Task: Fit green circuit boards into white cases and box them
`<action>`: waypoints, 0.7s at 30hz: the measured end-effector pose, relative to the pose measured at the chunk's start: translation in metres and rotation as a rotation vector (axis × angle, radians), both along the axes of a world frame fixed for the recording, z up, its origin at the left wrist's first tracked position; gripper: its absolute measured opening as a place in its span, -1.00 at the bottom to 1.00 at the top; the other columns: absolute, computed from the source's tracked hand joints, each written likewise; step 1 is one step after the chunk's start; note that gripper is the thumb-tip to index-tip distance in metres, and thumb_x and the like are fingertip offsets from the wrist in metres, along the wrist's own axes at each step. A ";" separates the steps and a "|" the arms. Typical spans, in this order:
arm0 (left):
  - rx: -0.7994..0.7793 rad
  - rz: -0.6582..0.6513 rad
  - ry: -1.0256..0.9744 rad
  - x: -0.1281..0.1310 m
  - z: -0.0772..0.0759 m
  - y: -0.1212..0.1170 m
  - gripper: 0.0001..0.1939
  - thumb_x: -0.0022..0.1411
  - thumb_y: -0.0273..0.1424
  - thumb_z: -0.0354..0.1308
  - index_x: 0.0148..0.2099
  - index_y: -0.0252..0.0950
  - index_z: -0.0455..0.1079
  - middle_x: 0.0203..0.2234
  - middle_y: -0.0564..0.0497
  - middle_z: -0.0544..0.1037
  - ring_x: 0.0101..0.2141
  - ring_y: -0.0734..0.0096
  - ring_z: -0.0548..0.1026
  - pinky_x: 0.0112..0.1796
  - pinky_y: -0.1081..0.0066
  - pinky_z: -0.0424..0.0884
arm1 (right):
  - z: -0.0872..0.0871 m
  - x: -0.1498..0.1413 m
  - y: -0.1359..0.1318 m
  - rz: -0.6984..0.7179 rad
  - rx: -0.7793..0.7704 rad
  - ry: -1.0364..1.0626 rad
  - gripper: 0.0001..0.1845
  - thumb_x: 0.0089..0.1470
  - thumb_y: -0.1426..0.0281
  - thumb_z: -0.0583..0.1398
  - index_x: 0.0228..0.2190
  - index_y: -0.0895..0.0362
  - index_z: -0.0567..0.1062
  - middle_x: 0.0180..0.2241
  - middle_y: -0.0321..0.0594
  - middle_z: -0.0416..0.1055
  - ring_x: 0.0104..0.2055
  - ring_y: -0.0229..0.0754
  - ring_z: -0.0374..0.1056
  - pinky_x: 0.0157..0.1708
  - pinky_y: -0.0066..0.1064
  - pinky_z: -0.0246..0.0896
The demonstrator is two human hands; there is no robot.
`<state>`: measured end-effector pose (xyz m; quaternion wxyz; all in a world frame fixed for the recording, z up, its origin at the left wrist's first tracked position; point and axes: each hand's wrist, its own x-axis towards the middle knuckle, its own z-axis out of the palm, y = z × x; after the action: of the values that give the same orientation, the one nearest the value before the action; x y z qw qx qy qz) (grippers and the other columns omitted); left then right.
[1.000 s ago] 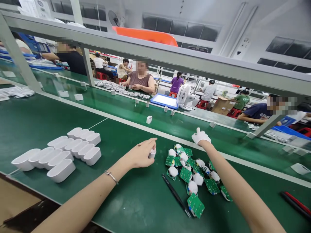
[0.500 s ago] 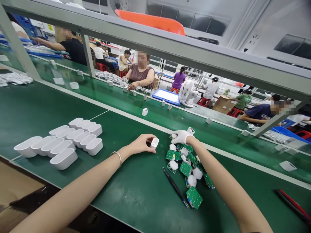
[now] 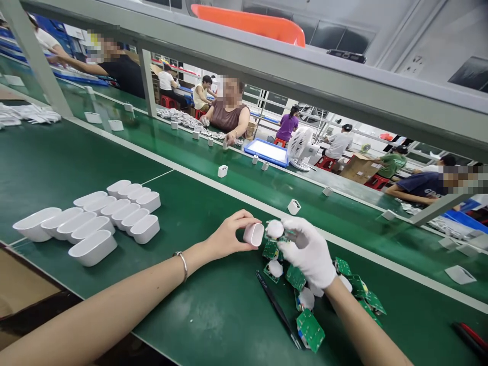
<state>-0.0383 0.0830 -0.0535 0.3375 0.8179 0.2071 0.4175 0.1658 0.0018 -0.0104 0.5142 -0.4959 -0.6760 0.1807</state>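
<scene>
My left hand (image 3: 233,235) is bare, with a bracelet at the wrist, and pinches a small white plastic housing (image 3: 253,235) whose oval end faces right. Close beside it, my right hand (image 3: 308,250), in a white glove, grips a small circuit board (image 3: 275,230) by its side; a white round part faces up and the fingers partly cover the rest. Below and behind the glove lie several loose green circuit boards (image 3: 310,329) with white parts, some hidden by the hand. Black tweezers (image 3: 278,309) rest on the green bench left of the boards.
Several white oval housings (image 3: 93,248) stand in rows at left. Beyond a white line, a green belt (image 3: 198,160) carries scattered housings. A metal shelf frame (image 3: 244,48) crosses above. A red-and-black tool (image 3: 470,338) lies far right. Co-workers sit opposite, near a white fan (image 3: 300,145).
My right hand has lifted a circuit board and come nearer to the housing. The left hand has turned the housing's end rightward. More boards lie spread to the right of my right wrist.
</scene>
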 end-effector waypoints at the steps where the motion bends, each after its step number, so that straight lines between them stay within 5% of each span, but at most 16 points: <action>1: 0.032 0.007 -0.014 0.000 0.000 -0.001 -0.50 -0.03 -0.42 0.36 0.01 -0.23 0.41 -0.16 -0.05 0.40 -0.15 0.31 0.41 -0.12 0.32 0.43 | -0.003 -0.004 -0.007 0.055 0.072 0.011 -0.70 -0.10 0.42 0.25 -0.23 0.09 0.43 -0.14 -0.15 0.42 -0.12 -0.10 0.40 -0.13 -0.25 0.39; 6: 0.207 0.038 -0.063 -0.002 0.005 -0.002 -0.52 0.00 -0.38 0.36 0.02 -0.24 0.42 -0.20 -0.07 0.41 -0.17 0.30 0.42 -0.13 0.30 0.42 | -0.008 -0.013 -0.011 0.017 0.293 -0.301 -0.68 -0.07 0.53 0.23 -0.21 0.05 0.47 -0.17 -0.19 0.43 -0.14 -0.14 0.39 -0.12 -0.26 0.36; 21: 0.400 -0.022 -0.105 -0.005 -0.004 0.006 -0.51 0.12 -0.45 0.28 0.11 -0.21 0.35 -0.17 -0.08 0.35 -0.13 0.31 0.37 -0.16 0.31 0.48 | -0.010 -0.018 -0.003 0.074 0.451 -0.479 -0.61 0.02 0.57 0.16 -0.09 0.03 0.39 -0.16 -0.18 0.43 -0.14 -0.18 0.40 -0.15 -0.38 0.38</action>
<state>-0.0430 0.0886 -0.0573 0.1833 0.8479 0.0930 0.4887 0.1481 -0.0017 -0.0200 0.4304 -0.3732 -0.8183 -0.0767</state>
